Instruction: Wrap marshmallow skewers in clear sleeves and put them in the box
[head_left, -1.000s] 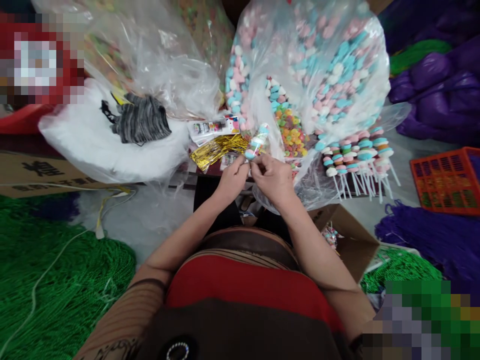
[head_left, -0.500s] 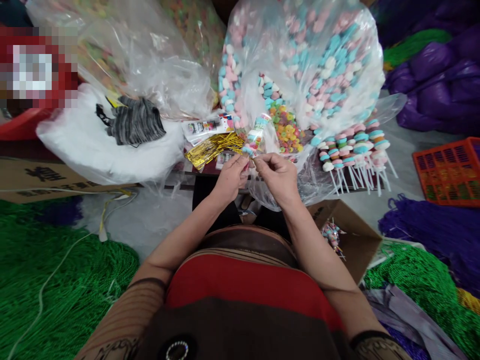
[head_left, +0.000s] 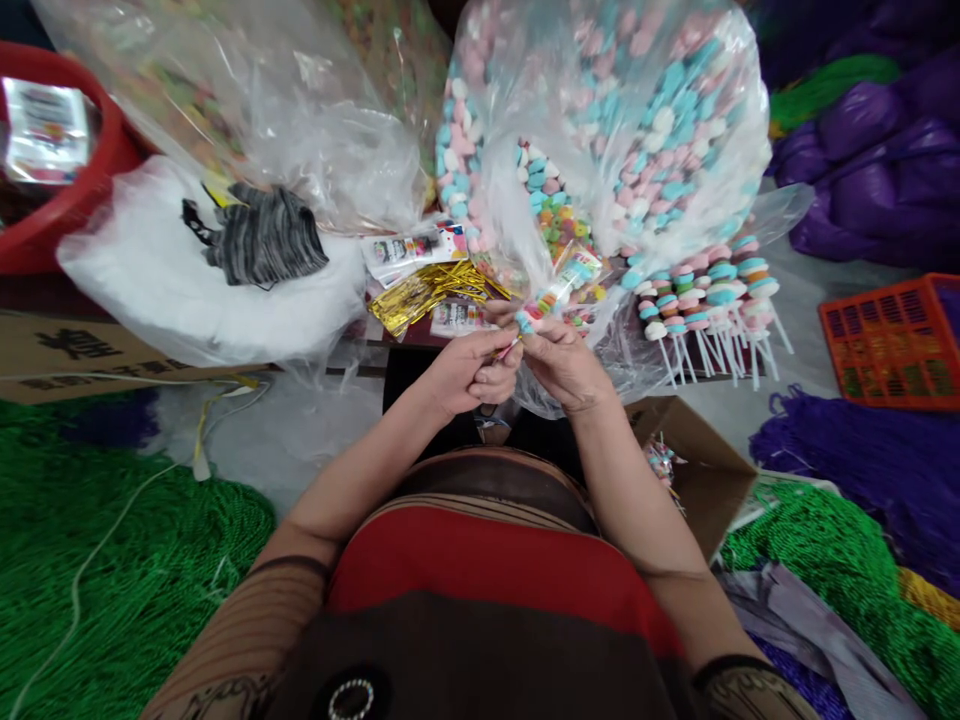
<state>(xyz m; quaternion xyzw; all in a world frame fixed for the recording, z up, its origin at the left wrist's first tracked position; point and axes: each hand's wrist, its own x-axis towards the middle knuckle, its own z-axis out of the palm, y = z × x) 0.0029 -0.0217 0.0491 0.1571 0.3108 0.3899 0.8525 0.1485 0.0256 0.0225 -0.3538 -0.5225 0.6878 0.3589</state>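
Note:
My left hand (head_left: 471,368) and my right hand (head_left: 564,362) meet in front of me, both closed on the base of one wrapped candy skewer (head_left: 556,288). The skewer carries pastel and coloured sweets in a clear sleeve and tilts up to the right. A pile of gold twist ties (head_left: 427,291) lies just left of my hands. A row of finished skewers (head_left: 709,305) on white sticks lies to the right.
A big clear bag of pink, blue and white sweets (head_left: 645,140) stands behind. Another clear bag (head_left: 292,110), a white bag (head_left: 187,290) with a striped cloth, a red tub (head_left: 52,220), an orange crate (head_left: 892,340), a cardboard box (head_left: 697,470), green (head_left: 127,560) and purple strands (head_left: 862,470) surround me.
The skewer has swung from tilting up-left to tilting up-right, and both hands have dropped slightly toward me while still gripping its base. The view shifted a little left.

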